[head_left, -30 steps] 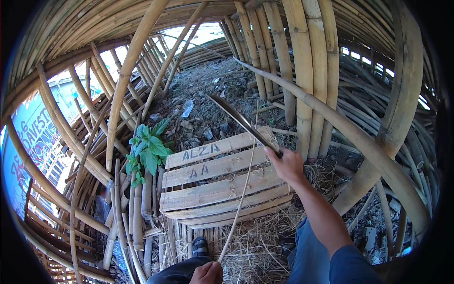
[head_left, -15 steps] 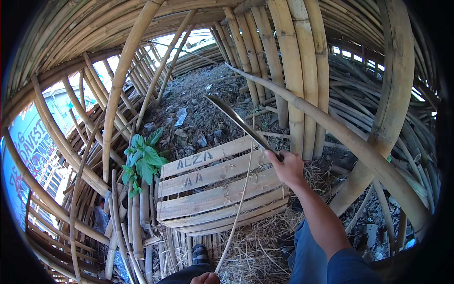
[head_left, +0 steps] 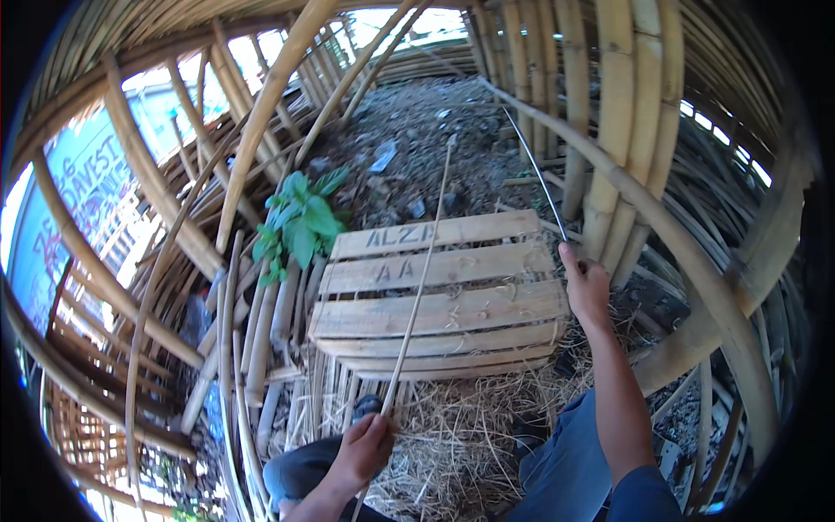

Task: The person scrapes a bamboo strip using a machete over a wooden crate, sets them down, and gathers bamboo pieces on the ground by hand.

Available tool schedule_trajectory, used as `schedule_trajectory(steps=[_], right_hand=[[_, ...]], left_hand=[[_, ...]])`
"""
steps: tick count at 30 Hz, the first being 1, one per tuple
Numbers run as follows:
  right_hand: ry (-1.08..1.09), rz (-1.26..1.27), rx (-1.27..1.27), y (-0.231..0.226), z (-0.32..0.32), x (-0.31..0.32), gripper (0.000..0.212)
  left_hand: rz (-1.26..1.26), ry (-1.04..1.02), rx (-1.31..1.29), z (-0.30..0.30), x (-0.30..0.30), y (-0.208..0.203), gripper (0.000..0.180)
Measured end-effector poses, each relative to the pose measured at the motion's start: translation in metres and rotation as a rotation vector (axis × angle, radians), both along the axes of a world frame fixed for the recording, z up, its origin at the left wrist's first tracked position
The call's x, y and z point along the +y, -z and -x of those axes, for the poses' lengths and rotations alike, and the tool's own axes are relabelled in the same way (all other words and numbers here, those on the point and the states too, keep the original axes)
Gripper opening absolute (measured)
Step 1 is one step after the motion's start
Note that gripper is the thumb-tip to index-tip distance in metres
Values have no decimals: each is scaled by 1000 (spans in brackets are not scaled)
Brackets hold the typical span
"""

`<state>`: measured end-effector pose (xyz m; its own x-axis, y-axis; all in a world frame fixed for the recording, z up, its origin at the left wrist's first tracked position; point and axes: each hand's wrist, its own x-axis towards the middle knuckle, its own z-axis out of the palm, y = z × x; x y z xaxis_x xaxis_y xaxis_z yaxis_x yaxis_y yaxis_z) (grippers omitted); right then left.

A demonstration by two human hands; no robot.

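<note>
My left hand (head_left: 364,448) is closed around a long, thin bamboo strip (head_left: 421,291), which slants up and away in front of the wooden slatted crate (head_left: 435,315). Its lower end runs on below the hand. At the right, my right hand (head_left: 589,289) grips a machete by its handle, which the fingers mostly hide. The long, narrow blade (head_left: 536,170) points up and away, seen nearly edge-on and apart from the strip. Between my legs and the dirt slope stands the crate, with dark lettering on its upper slats.
A thick bamboo pole (head_left: 635,190) crosses diagonally on the right, by upright bamboo posts (head_left: 614,122). Left of the crate grows a leafy green plant (head_left: 302,217). Straw and shavings (head_left: 444,435) cover the ground near my feet. Bamboo pieces (head_left: 259,344) lean at the left.
My left hand has come up into view with the strip. The machete has swung from crossing near the strip to pointing away at the right. The view has shifted left and down.
</note>
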<state>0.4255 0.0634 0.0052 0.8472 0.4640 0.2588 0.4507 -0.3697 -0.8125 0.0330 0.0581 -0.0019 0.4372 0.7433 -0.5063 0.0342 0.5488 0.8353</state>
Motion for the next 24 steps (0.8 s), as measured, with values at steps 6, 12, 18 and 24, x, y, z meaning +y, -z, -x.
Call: schedule_trajectory(steps=[6,12,18,24], right_hand=[[-529,29,-100,1,100,-5,67],[-855,65,-280,5,164,-23,63],[-913,10,-392,14,171,-23,51],[-893,49,-123,16,159,-21,58]], left_hand=[[60,17,-160,-25,18,-5,31],[109,-8,-325,-47,21,-12,28],[20,-33,-293,-59,17,-2,21],[129,118,-434,-63,17,-11,19]])
